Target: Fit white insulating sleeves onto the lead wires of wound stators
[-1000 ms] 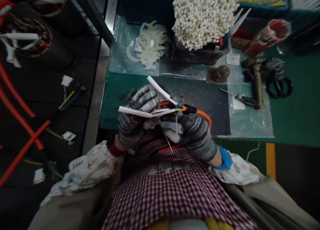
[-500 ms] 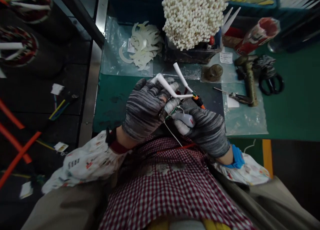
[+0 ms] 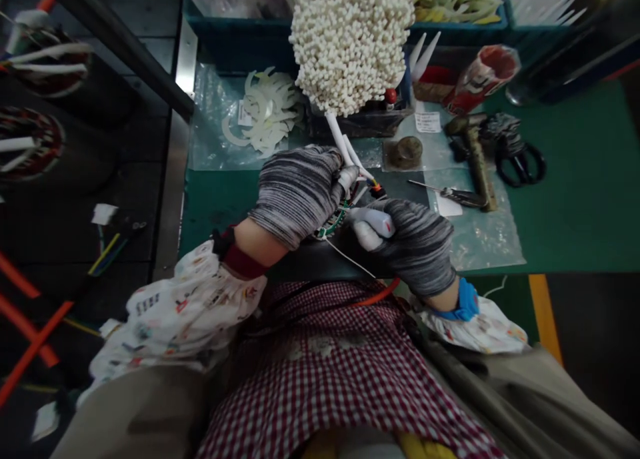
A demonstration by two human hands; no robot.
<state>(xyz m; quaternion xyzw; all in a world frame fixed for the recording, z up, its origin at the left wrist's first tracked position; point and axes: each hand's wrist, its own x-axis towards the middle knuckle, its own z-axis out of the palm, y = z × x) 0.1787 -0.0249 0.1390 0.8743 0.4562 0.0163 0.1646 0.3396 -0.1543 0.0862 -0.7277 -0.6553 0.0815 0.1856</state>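
Head camera view: a worker's two hands in striped grey gloves meet over the near edge of a green workbench (image 3: 575, 206), a piece with a curved green edge (image 3: 341, 216) between them and partly hidden. The left hand (image 3: 300, 196) is curled, its taped fingertip at the lower end of two white tubes (image 3: 336, 134) that point away from the worker; whether it pinches them cannot be told. Bent fingers mark the right hand (image 3: 415, 246), just beside the green-edged piece, though its grip is also unclear. A white cord (image 3: 350, 257) trails from that piece toward a checked apron (image 3: 310, 366), while a black-and-orange cable end (image 3: 379, 191) shows just beyond the right hand. Farther back on the bench stand a thick bundle of white rods (image 3: 350, 52) and, to its left, pale crescent-shaped strips (image 3: 273, 112) on clear plastic. Black-handled scissors (image 3: 535, 162) and a hammer (image 3: 480, 169) lie at right, near a red can (image 3: 480, 79).
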